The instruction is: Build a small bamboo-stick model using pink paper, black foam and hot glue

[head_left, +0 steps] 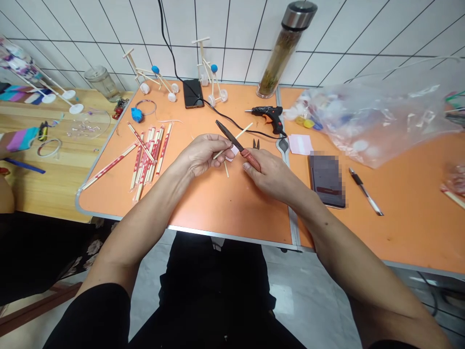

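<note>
My left hand (209, 154) pinches a thin pale wooden stick (244, 131), which slants up to the right. My right hand (267, 169) is closed round the reddish handle (250, 159) of a file with a long dark blade (227, 133). The blade crosses the stick close to my left fingertips. Below my left hand, another short pale stick (227, 169) lies on the orange table (225, 208). Dark pointed tips of a tool (256, 144) show just beyond my right hand; the rest is hidden.
Red-wrapped chopsticks (148, 155) lie at left. Stick models with white wheels and blue balls (155, 70) stand at the back. A black glue gun (269, 116) with a cable, phones (327, 179), a pen (366, 191), a tall bottle (285, 53) and a plastic bag (374, 111) are around.
</note>
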A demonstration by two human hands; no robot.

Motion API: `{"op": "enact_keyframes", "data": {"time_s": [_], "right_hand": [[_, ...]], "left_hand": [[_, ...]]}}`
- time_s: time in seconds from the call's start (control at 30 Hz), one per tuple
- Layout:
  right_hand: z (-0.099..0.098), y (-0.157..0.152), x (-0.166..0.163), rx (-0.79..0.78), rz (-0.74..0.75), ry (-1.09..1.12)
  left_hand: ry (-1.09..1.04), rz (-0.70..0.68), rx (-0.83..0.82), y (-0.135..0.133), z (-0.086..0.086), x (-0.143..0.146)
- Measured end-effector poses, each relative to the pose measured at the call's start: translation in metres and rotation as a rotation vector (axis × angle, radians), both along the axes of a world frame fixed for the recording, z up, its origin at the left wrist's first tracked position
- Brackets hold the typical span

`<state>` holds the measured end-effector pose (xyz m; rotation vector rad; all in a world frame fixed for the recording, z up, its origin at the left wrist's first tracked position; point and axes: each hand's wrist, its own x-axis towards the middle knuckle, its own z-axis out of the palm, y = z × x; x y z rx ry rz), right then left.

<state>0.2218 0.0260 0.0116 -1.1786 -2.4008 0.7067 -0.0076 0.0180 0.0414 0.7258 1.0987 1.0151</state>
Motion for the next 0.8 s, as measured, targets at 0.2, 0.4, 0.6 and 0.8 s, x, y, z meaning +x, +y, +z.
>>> {"op": "enact_keyframes", "data": {"time_s": [0.2,0.4,0.6,0.8], "right_hand": [[0.0017,-0.0023,-0.0012,-0.034,-0.043,0.027],[0.0048,-0.0049,-0.0022,-0.068,-0.063,0.033],[0.0067,-0.0055,-0.0025,-0.064,-0.071,0.042],[0.0056,-0.0061,-0.0031,-0.066,-0.08,0.047]], "left_hand": [[0.017,-0.001,0.0,-0.0019,0.0042,0.003],[0.02,-0.011,0.018,-0.0016,0.0019,0.0022],[0.027,-0.011,0.009,-0.0028,0.0036,0.0021],[0.029,-0.015,-0.007,-0.003,0.0049,0.003]]}}
